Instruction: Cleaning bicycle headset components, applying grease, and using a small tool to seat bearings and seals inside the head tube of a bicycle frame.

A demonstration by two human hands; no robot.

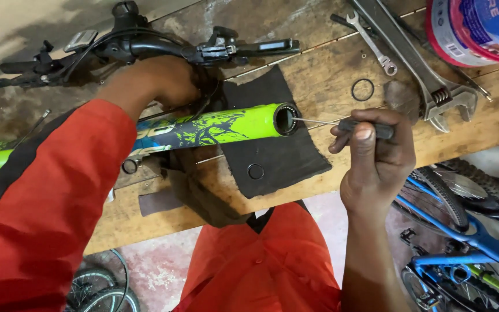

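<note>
A bright green fork leg (215,126) with dark graphics lies across a wooden workbench (319,75), its open end pointing right. My right hand (373,159) grips a thin pick tool with a black handle (371,128); its metal shaft reaches left to the tube's opening. My left hand (157,81) rests on the tube's far side, near the black handlebar with brake lever (145,46). A dark rubber mat (272,156) lies under the tube's end, with a small ring (255,171) on it.
On the bench's far right lie a large adjustable wrench (428,75), a combination spanner (371,43), a black O-ring (362,89) and a plastic tub (475,29). A blue bicycle frame and wheel (463,225) stand on the floor at right. Another wheel (99,289) shows at bottom left.
</note>
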